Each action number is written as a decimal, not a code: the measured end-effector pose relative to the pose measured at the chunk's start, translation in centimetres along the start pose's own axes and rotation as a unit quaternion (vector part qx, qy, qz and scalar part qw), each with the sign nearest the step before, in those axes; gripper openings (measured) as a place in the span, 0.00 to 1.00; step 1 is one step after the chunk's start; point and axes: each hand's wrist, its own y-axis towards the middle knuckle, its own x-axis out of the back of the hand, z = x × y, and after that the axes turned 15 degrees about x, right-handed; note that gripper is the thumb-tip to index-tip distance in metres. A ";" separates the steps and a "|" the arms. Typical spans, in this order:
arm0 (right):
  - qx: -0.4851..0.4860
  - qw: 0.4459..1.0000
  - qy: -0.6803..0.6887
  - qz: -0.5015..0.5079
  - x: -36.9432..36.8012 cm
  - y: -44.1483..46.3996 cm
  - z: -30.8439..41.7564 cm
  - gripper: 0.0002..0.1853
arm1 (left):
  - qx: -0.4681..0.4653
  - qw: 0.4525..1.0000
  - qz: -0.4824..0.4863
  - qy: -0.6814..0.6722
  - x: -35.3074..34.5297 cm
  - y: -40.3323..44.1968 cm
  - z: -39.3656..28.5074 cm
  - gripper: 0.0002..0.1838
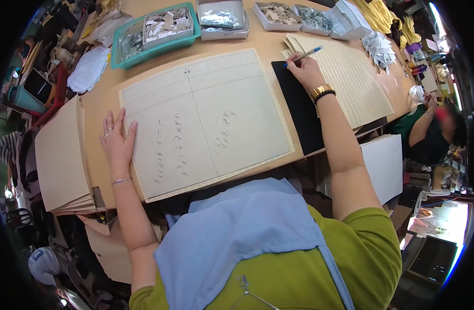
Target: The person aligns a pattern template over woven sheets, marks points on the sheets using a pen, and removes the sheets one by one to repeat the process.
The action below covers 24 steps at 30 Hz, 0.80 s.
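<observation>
Bare bench [149, 72] lies between the lettered board [203, 124] and the teal basket [155, 52]. Your left grip [118, 140], spread, touches the board's left edge; your right grip [306, 71] pinches the pen [312, 51], whose long axis slants right and away from you, over the black sheet [298, 113].

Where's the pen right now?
In the head view, the pen is in the right hand, near the far end of the black sheet, to the right of the lettered board.
</observation>
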 end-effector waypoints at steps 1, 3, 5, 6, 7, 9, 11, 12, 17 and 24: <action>-0.003 1.000 0.008 0.014 0.0 -0.1 -0.3 0.13 | 0.000 1.000 0.000 0.000 0.1 0.0 -0.1 0.31; -0.009 0.999 0.024 0.041 0.2 0.0 -0.8 0.12 | 0.000 1.000 -0.001 -0.001 0.2 0.0 -0.1 0.31; 0.005 1.000 0.016 0.010 0.0 0.0 -0.3 0.13 | -0.001 1.000 -0.002 -0.001 0.1 0.0 0.0 0.31; 0.012 1.000 0.012 -0.006 0.0 -0.1 -0.1 0.13 | -0.001 1.000 0.000 0.007 0.1 0.0 -0.1 0.31; -0.001 1.000 0.003 0.020 0.2 -0.1 0.1 0.13 | 0.000 1.000 0.000 0.015 0.2 0.0 -0.1 0.31; -0.025 0.997 -0.015 0.071 0.9 -0.1 0.7 0.12 | 0.001 1.000 0.000 0.017 0.2 0.0 -0.2 0.31; -0.005 0.999 -0.022 0.047 0.5 -0.2 0.7 0.12 | 0.000 1.000 0.001 0.003 0.2 0.0 -0.1 0.31; 0.005 0.999 -0.026 0.034 0.5 -0.2 0.7 0.11 | -0.002 1.000 0.000 0.004 0.1 0.0 0.0 0.31; -0.008 0.997 0.079 -0.014 1.3 -1.8 0.9 0.11 | -0.002 1.000 -0.002 0.007 0.0 0.1 0.1 0.31; 0.009 0.999 0.053 -0.003 1.2 -5.4 1.9 0.11 | -0.012 1.000 0.001 0.002 -0.1 0.3 0.3 0.32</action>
